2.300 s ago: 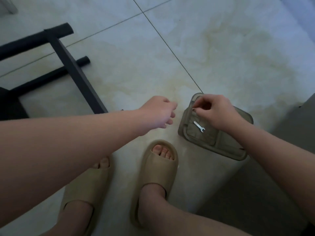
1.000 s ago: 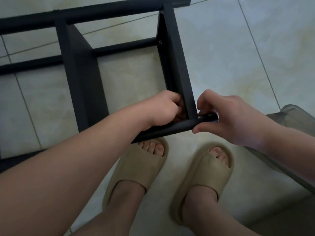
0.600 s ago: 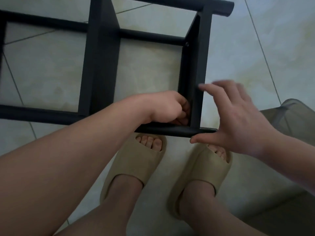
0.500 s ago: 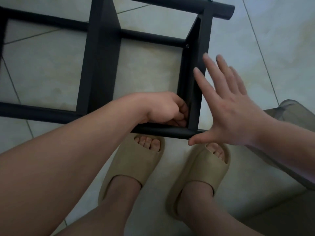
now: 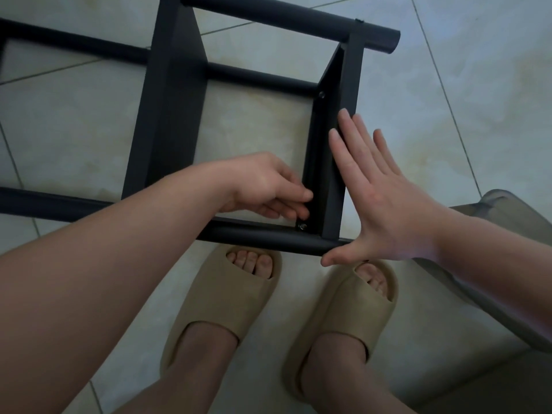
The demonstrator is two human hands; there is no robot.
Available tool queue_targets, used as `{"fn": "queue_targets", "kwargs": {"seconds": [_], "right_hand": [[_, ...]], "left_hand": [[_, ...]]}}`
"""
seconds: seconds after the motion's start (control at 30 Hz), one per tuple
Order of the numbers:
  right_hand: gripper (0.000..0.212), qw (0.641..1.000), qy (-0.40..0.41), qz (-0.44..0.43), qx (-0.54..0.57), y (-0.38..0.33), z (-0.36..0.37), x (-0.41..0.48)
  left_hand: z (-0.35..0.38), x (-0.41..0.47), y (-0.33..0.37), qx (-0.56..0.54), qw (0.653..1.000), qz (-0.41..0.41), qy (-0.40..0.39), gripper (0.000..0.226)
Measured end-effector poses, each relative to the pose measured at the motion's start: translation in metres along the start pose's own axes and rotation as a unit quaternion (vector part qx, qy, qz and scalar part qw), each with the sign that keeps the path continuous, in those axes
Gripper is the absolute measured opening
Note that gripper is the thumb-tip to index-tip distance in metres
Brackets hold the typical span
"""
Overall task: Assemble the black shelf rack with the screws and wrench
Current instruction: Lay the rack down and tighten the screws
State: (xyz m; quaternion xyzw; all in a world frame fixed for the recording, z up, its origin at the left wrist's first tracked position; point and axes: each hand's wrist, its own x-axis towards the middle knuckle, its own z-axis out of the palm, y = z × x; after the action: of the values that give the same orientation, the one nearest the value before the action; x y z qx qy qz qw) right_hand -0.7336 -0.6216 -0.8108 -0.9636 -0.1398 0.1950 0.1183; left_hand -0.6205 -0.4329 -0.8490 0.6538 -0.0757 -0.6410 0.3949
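Head view: looks down on a black rack (image 5: 167, 115) lying on the tiled floor (image 5: 448, 115), just ahead of two feet in tan slippers (image 5: 230, 300)
Rack axis: long axis runs left to right, dipping a little toward the right; the rack runs off the picture on the left and its end points right
Tubes: near tube (image 5: 89, 207) and far tube (image 5: 283, 16) lie along that axis; flat cross panels span between them
End panel: the end panel (image 5: 354, 79) stands on edge at the right end, joining both tubes
Screw: one screw (image 5: 303, 226) sits in the inner corner where the end panel meets the near tube
Left hand: the left hand (image 5: 268, 186) reaches inside the frame; its fingers (image 5: 298, 194) are curled, tips against the panel's inner face just above the screw; whether they pinch anything cannot be told
Right hand: the right hand (image 5: 388, 204) is spread flat, fingers (image 5: 355, 144) straight and laid against the panel's outer face; the thumb stretches along the end of the near tube
Box: a greyish box (image 5: 501, 204) shows behind the right wrist
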Motion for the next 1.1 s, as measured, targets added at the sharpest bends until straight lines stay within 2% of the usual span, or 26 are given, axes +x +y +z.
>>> {"fn": "queue_targets", "kwargs": {"seconds": [0.13,0.17,0.27,0.47,0.63,0.73,0.83,1.0,1.1], "right_hand": [[0.145,1.000,0.000,0.000,0.016,0.000,0.001,-0.001],[0.144,1.000,0.000,0.000,0.019,-0.001,0.001,-0.001],[0.145,1.000,-0.001,0.000,0.022,0.000,0.002,0.000],[0.146,1.000,-0.005,0.004,0.027,0.000,0.003,0.000],[0.146,1.000,-0.005,0.005,0.030,-0.001,0.002,0.000],[0.146,0.999,-0.005,0.006,0.034,-0.001,0.002,0.001],[0.146,0.999,-0.006,0.007,0.037,-0.001,0.002,0.001],[0.147,0.999,-0.004,0.007,0.039,0.000,0.003,0.002],[0.147,0.999,-0.004,0.007,0.041,0.000,0.003,0.002]], "left_hand": [[-0.016,0.001,0.000,-0.037,0.999,0.012,0.017,0.037],[-0.018,0.002,-0.001,-0.039,0.999,0.012,0.017,0.036],[-0.018,0.006,-0.004,-0.024,1.000,0.002,0.003,0.014],[-0.017,0.008,0.001,-0.002,1.000,-0.005,-0.019,0.011],[-0.012,0.014,0.001,0.032,0.998,0.015,0.050,0.012],[-0.008,0.019,0.003,0.038,0.998,0.002,0.051,0.009],[-0.004,0.022,0.010,0.051,0.998,-0.018,0.010,0.008],[0.000,0.024,0.025,0.099,0.986,-0.066,-0.117,0.021],[0.005,0.027,0.027,0.131,0.976,-0.085,-0.153,0.020]]}}
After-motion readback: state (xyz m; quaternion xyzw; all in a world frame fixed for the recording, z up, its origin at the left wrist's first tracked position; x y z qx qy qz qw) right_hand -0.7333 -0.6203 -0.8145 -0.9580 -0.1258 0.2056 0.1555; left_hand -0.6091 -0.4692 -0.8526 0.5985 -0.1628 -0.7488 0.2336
